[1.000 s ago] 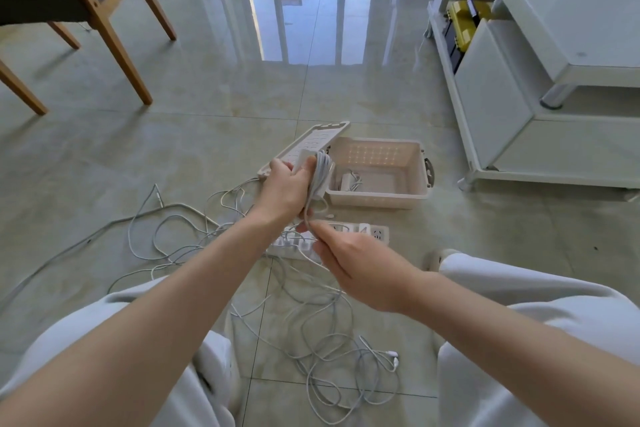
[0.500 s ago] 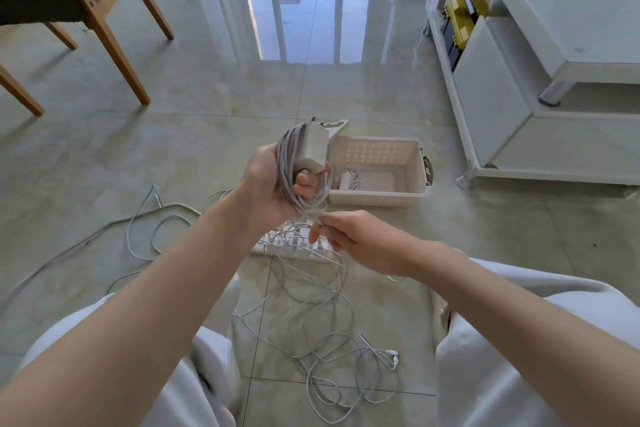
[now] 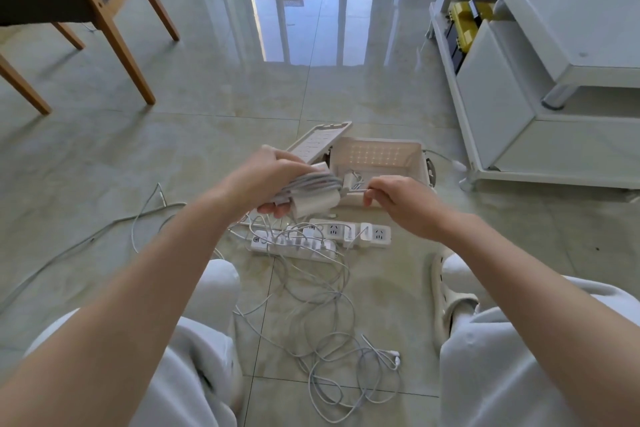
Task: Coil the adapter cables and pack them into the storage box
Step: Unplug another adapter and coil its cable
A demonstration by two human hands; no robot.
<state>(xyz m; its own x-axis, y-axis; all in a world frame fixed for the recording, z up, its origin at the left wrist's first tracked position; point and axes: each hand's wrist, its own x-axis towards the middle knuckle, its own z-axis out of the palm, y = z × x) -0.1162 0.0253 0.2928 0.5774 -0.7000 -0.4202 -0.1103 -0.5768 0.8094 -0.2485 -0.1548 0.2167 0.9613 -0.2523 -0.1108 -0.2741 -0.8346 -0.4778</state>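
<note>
Adapter (image 3: pixel 317 203): coiled, gripped by left hand (image 3: pixel 266 173), just before box (image 3: pixel 381 154).
Cable tail (image 3: pixel 356 189): pinched by right hand (image 3: pixel 401 201), nearer box.

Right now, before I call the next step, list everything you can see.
storage box: one, pale pink, open on the floor ahead
lid: one, pale, leaning on the box's left side
small adapter: one, white, inside the box
adapter: one, white, held up before the box
coiled cable: one, grey, bundled against the adapter
power strips: at least two, white, on the floor before the box
loose cables: a tangle, white, on the floor between the knees
chair: one, wooden legs, far left
cabinet: one, white, right
slipper: one, beige, right foot
left hand: grips the adapter and coil
right hand: pinches the cable's free end
</note>
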